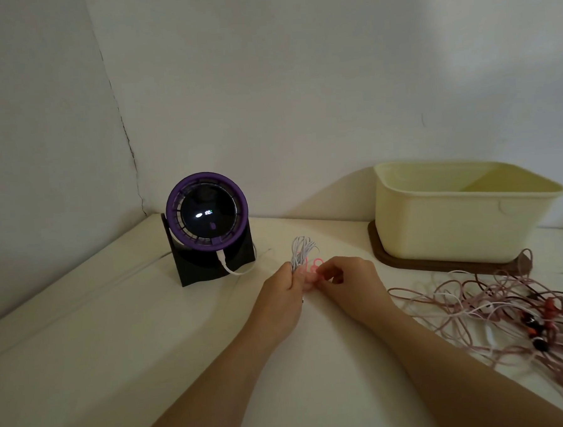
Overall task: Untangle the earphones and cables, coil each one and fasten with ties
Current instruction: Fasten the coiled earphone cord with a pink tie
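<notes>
My left hand [282, 290] grips a coiled bundle of white cable [301, 249], whose loops stick up above my fingers. My right hand [345, 277] pinches a pink tie [315, 263] right beside the bundle; how far the tie wraps round the coil is hidden by my fingers. A tangle of pinkish cables and earphones [494, 313] with red and black earbuds lies on the white table to the right, apart from both hands.
A purple and black desk fan [207, 217] with a white lead stands at the back left. A cream plastic tub [463, 220] sits on a brown tray [439, 263] at the back right. Walls close off the table's far side.
</notes>
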A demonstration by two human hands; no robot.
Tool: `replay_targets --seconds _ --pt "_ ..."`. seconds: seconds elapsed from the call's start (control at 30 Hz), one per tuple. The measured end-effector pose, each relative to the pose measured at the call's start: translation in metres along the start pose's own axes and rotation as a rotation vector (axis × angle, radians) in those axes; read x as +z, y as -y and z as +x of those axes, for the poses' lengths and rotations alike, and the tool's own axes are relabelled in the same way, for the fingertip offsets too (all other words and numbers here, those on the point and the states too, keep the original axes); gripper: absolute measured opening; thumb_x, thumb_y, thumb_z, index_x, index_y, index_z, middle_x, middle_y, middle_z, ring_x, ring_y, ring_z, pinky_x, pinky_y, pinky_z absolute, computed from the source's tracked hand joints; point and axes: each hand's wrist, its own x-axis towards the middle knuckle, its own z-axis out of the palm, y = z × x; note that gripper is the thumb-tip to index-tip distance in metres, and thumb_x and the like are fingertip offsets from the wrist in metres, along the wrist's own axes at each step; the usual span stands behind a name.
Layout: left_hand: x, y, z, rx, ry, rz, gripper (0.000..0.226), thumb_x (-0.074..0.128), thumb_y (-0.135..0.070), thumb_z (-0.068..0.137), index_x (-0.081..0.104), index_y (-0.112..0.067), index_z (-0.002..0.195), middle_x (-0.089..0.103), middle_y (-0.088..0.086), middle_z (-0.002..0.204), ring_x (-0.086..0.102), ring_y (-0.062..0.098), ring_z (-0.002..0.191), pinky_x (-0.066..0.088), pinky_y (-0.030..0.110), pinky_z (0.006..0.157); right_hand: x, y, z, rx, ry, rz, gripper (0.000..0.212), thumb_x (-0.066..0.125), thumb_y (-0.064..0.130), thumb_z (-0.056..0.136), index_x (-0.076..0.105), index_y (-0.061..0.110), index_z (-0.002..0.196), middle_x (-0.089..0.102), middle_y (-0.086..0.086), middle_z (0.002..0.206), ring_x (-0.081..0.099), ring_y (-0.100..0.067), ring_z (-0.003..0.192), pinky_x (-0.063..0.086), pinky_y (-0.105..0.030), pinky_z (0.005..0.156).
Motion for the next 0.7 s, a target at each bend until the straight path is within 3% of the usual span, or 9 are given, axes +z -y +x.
replay_targets --seconds 0.17,0.3,0.4,0.47,0.57,0.7 --pt "-0.001 -0.003 -0.003 0.026 -0.016 -0.001 0.034 0.033 -0.028 0.102 0.061 -0.009 0.102 0.069 -0.008 0.100 0.064 0.006 0.098 0.045 0.015 0.076 -0.002 -0.001 0.000 0.003 0.025 0.012 0.010 0.068 0.014 0.082 0.074 0.019 0.088 0.067 0.010 0.077 0.062 -0.007 0.070 0.043 -0.009 0.065" --pt "0.000 -0.002 -0.004 0.044 -0.023 0.030 0.032 0.034 -0.029 0.102 0.062 -0.015 0.099 0.070 -0.009 0.101 0.064 0.010 0.096 0.046 0.024 0.086 -0.007 0.004 -0.005 0.057 -0.058 0.079 0.009 0.064 0.014 0.085 0.071 0.019 0.086 0.065 0.012 0.075 0.059 -0.004 0.070 0.040 -0.006 0.063" --pt "0.000 -0.003 -0.008 0.050 -0.055 0.030 0.032 0.034 -0.031 0.102 0.062 -0.018 0.095 0.072 -0.008 0.098 0.064 0.015 0.090 0.046 0.028 0.083 -0.029 0.012 -0.001 0.098 -0.136 0.263 0.010 0.063 0.012 0.088 0.067 0.020 0.091 0.063 0.015 0.070 0.061 -0.001 0.061 0.043 -0.010 0.062" --pt "-0.002 -0.016 -0.012 0.070 -0.092 -0.061 0.033 0.034 -0.029 0.102 0.063 -0.017 0.092 0.074 -0.006 0.089 0.066 0.015 0.085 0.047 0.026 0.076 -0.053 0.022 0.000 0.088 -0.123 0.396 0.010 0.062 0.012 0.089 0.066 0.020 0.093 0.066 0.009 0.072 0.063 0.000 0.058 0.047 -0.010 0.062" --pt "-0.006 -0.054 -0.008 0.079 -0.135 -0.345 0.036 0.032 -0.019 0.103 0.061 0.000 0.094 0.073 0.003 0.088 0.069 0.012 0.082 0.051 0.023 0.072 -0.089 0.037 0.004 0.037 -0.097 0.474 0.012 0.065 0.013 0.088 0.067 0.025 0.084 0.068 0.005 0.070 0.063 0.000 0.058 0.048 -0.010 0.061" --pt "0.005 -0.116 -0.003 0.120 -0.003 -0.559 0.033 0.032 -0.019 0.103 0.058 -0.004 0.090 0.071 0.005 0.097 0.069 0.016 0.093 0.056 0.032 0.082 -0.129 0.047 0.013 -0.058 -0.098 0.453 0.006 0.069 0.014 0.085 0.070 0.019 0.081 0.069 0.004 0.066 0.064 -0.006 0.060 0.053 -0.017 0.064"
